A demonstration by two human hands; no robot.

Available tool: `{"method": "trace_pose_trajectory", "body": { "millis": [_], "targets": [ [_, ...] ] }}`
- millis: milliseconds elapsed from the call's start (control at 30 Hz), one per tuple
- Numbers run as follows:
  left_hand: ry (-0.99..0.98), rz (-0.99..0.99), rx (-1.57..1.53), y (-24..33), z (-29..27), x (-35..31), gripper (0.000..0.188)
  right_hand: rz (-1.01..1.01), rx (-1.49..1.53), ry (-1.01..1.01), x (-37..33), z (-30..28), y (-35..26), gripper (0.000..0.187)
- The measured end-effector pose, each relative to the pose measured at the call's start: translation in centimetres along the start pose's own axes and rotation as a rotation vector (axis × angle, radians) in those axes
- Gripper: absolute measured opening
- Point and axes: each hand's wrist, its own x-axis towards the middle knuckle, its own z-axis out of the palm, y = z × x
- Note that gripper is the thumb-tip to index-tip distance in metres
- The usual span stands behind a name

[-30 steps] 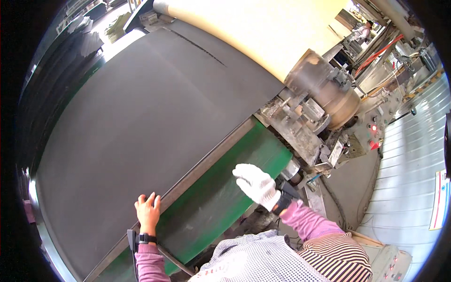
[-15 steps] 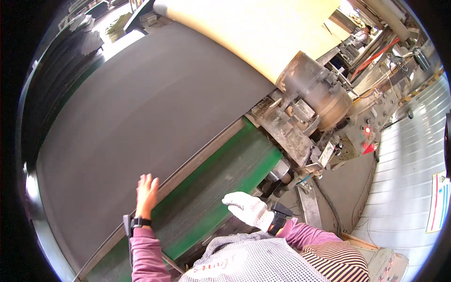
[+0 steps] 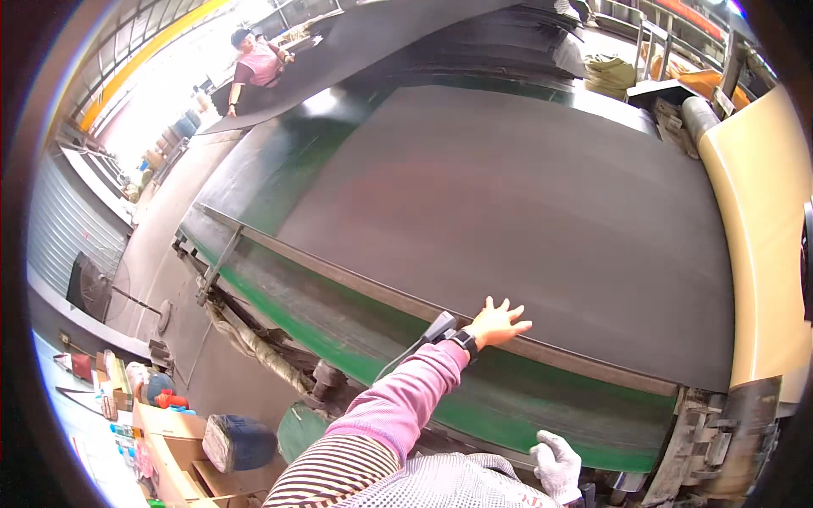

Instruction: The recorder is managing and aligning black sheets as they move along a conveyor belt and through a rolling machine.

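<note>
A wide dark grey sheet (image 3: 508, 195) lies flat on the machine bed. My left hand (image 3: 500, 326), bare, reaches over the metal rail (image 3: 364, 284) at the sheet's near edge. Its fingers are spread on or just above the sheet; I cannot tell whether they touch. Nothing is in that hand. My right hand (image 3: 556, 467), in a white knitted glove, is close to my body beside the lower green belt (image 3: 593, 419). Its fingers are loosely bent and apart, with no object visible in them.
At the far left, a co-worker (image 3: 258, 63) handles another large dark sheet (image 3: 364, 46). A yellowish roll (image 3: 749, 220) stands at the right, above worn machine parts (image 3: 707, 440). Stacked dark sheets (image 3: 508, 46) lie behind the bed. A blue drum (image 3: 240, 442) and cardboard boxes (image 3: 165, 432) sit lower left.
My view has swung left, bringing the co-worker and the sheet's far-left end into sight. The left hand's fingers have spread wider. My gloved right hand stays near my body.
</note>
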Motion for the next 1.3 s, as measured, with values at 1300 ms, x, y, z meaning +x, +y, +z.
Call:
{"method": "trace_pose_trajectory", "body": {
  "millis": [1300],
  "targets": [
    [0.801, -0.460, 0.314, -23.3, -7.1, -4.2, 0.055, -0.264, -0.430, 0.103, 8.9, -0.4, -5.5, 0.023]
  ]
}}
